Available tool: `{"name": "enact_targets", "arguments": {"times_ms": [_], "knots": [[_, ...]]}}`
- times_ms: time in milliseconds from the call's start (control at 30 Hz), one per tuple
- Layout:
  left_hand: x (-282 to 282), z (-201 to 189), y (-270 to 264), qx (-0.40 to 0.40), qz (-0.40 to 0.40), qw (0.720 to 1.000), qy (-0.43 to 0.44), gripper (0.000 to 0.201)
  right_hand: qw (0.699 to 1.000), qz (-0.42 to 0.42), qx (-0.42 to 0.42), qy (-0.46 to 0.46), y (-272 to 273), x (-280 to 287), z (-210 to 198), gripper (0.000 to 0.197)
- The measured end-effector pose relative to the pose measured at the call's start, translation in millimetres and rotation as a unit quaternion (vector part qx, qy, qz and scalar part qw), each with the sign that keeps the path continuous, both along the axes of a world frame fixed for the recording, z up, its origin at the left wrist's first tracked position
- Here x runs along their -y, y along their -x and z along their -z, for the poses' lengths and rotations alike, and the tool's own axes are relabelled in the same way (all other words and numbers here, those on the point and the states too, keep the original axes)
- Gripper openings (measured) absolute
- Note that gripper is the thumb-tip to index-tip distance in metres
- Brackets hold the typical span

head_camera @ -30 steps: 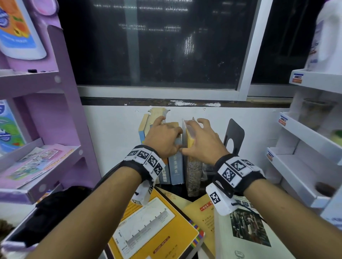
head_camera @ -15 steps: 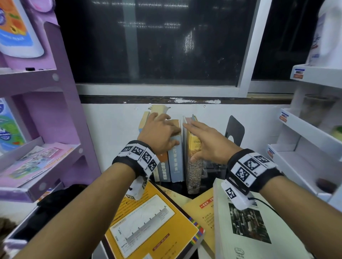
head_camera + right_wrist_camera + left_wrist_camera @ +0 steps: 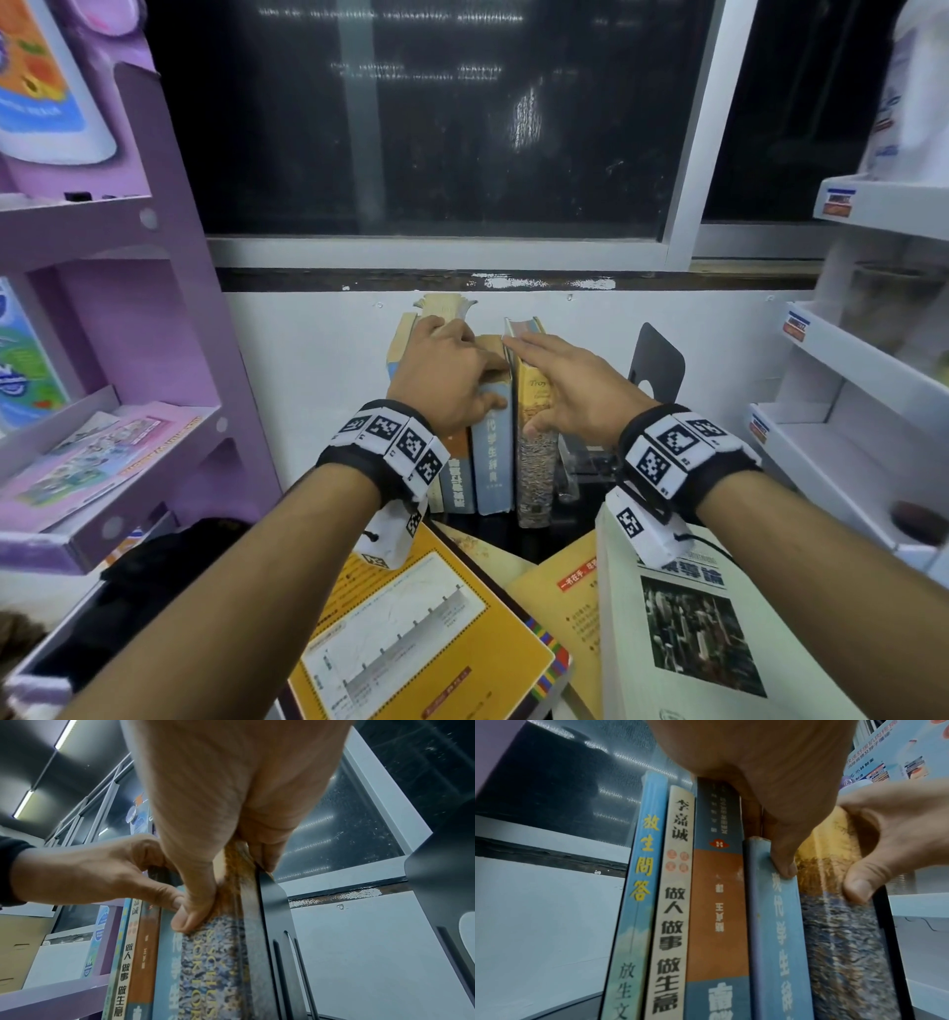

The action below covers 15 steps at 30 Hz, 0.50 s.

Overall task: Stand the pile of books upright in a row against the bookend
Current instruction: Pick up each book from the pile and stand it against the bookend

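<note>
Several books stand upright in a row against the white wall. My left hand [image 3: 447,375] lies over their tops, fingers curled, its thumb [image 3: 782,866] pressing the blue book's [image 3: 493,462] spine. My right hand [image 3: 560,380] pinches the mottled yellow book [image 3: 536,478] at the row's right end, thumb [image 3: 185,921] on the spine, fingers along the far cover. A thin black bookend [image 3: 272,912] stands against that book's right side. A second black bookend [image 3: 657,360] stands apart, farther right. Three loose books lie flat in front: a yellow chart book [image 3: 426,632], an orange booklet [image 3: 565,596], a white photo book [image 3: 693,642].
A purple shelf unit [image 3: 128,462] with leaflets stands close on the left. White shelves [image 3: 847,437] stand close on the right. A black object [image 3: 169,565] lies at lower left. A dark window is above the row.
My right hand's fingers have gone from curled over the mottled book's top to stretched along it. My left hand has stayed on the books' tops.
</note>
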<state>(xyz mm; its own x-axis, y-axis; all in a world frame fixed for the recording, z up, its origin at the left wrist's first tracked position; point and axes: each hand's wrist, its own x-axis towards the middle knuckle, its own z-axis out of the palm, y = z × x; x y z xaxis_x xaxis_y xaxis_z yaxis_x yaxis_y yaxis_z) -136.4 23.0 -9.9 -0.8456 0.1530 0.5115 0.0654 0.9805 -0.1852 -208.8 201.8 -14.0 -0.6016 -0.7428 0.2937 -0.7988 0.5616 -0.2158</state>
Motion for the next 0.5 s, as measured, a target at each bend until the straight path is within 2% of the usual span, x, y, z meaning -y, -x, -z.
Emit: {"name": "enact_targets", "arguments": {"times_ms": [200,500], "knots": [[-2,3,1,0.001,-0.006,1.000,-0.011,0.048,0.999,0.014,-0.003,0.040,20,7,7,0.107],[1,9,4,-0.052,-0.004,0.998,-0.021,0.043,0.998,0.003,-0.018,0.052,24,15,6,0.105]]}}
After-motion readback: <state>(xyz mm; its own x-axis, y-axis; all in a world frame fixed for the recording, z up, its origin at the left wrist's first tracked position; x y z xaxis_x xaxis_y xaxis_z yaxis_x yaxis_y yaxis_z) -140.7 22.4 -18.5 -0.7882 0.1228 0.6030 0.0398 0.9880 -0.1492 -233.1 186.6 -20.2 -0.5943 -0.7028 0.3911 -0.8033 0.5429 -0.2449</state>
